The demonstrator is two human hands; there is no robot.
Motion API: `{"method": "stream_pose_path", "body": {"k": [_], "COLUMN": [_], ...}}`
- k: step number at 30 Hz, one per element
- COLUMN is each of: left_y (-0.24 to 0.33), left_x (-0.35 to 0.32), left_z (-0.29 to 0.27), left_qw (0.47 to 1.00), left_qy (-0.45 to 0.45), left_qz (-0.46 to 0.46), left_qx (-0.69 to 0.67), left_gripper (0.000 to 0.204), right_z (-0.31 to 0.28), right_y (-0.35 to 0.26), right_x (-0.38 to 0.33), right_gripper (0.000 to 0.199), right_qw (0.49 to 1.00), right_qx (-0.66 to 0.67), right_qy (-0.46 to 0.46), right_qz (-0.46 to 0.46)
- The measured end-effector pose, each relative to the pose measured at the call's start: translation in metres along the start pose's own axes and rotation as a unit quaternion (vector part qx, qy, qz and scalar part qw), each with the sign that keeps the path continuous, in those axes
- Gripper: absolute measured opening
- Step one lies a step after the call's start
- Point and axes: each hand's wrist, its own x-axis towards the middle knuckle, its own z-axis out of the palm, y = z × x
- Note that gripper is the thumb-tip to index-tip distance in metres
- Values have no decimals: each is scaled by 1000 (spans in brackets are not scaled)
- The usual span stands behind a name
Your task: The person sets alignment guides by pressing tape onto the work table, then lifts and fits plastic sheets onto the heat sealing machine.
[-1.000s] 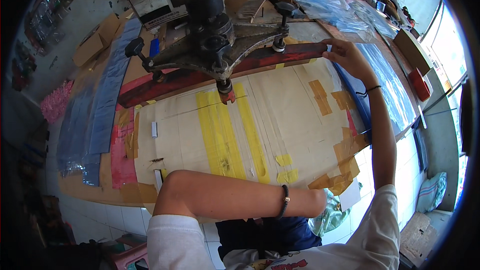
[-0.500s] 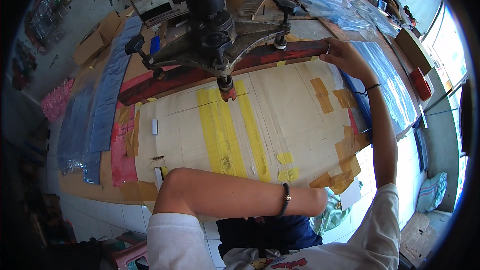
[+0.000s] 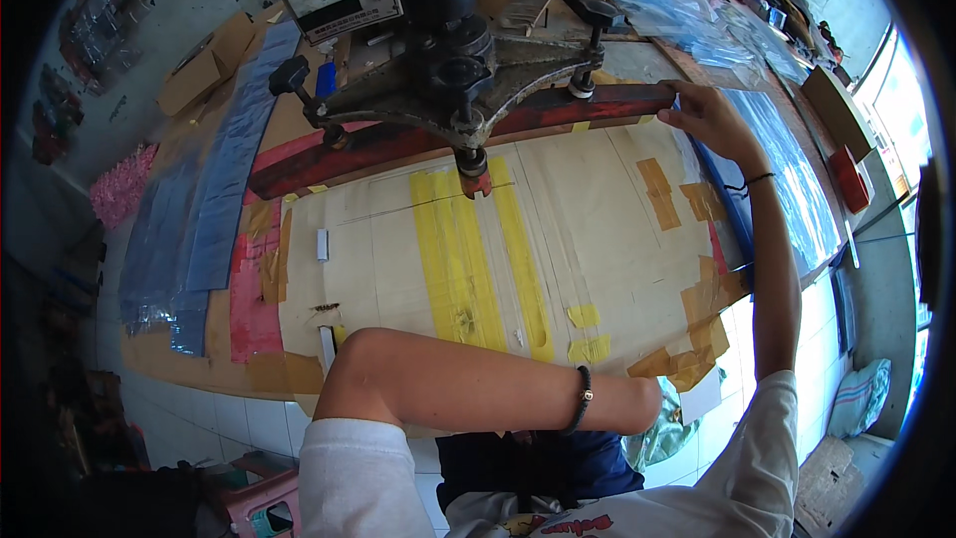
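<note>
My right hand (image 3: 709, 120) grips the far right end of a long dark-red bar (image 3: 398, 148), its thumb on the near side. The bar lies along the far edge of a cream panel (image 3: 627, 239) with yellow stripes and brown tape patches. Over the bar stands a black metal bracket (image 3: 398, 105) with spread arms and knobs. Its front foot ends in a red notched tip (image 3: 476, 181), above the yellow stripes. My left forearm crosses the panel's near edge. The left hand (image 3: 642, 406) bends downward at the near right corner, next to brown tape; its fingers are hidden.
Blue plastic-covered sheets (image 3: 234, 164) lie at the left, with another blue sheet (image 3: 782, 169) at the right. Cardboard boxes (image 3: 207, 65) stand at the back left. A pink stool (image 3: 261, 503) is at lower left. Green plastic (image 3: 665, 438) hangs below the table edge.
The whole view has shifted a little, so the scene sits farther right. Both hands keep about the same places relative to the bar and panel.
</note>
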Motion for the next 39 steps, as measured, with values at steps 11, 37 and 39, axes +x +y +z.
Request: {"method": "stream_pose_path", "body": {"k": [11, 37, 39], "left_y": [-2, -15, -15], "left_x": [4, 49, 52], "left_z": [-22, -45, -46], "left_qw": [998, 910, 911], "left_qy": [21, -408, -406], "left_qz": [15, -10, -20], "left_qx": [49, -67, -70], "left_gripper": [20, 16, 17], "right_z": [-1, 5, 1], "right_y": [0, 41, 41], "right_x": [-4, 6, 4], "right_gripper": [50, 50, 44], "right_qw": [1000, 987, 988], "right_qx": [2, -147, -138], "right_qy": [17, 0, 0], "right_qz": [-6, 70, 67]}}
